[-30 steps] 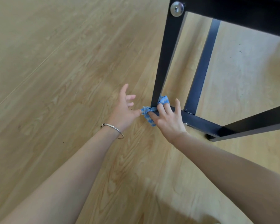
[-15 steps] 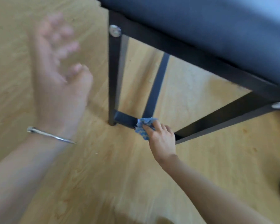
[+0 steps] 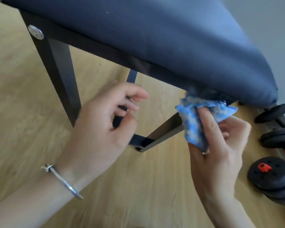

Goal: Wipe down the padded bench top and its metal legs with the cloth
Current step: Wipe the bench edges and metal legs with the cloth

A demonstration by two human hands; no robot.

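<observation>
The dark blue padded bench top [image 3: 155, 33] fills the upper part of the view. Its black metal legs [image 3: 56, 74] run down to a low crossbar [image 3: 161, 134] near the floor. My right hand [image 3: 219, 145] holds the blue and white cloth [image 3: 194, 119] bunched between thumb and fingers, up against the underside of the bench edge near its right end. My left hand [image 3: 104, 119] hovers to the left of the cloth, fingers loosely curled, holding nothing. It covers part of the lower frame.
Light wood floor [image 3: 23, 129] lies all around. Black dumbbell plates [image 3: 273, 176] with red parts sit on the floor at the right, along a grey wall [image 3: 270, 22].
My right hand has lifted the cloth from the low crossbar up to the bench edge. My left hand has dropped from the upper left toward the middle. The view has shifted right.
</observation>
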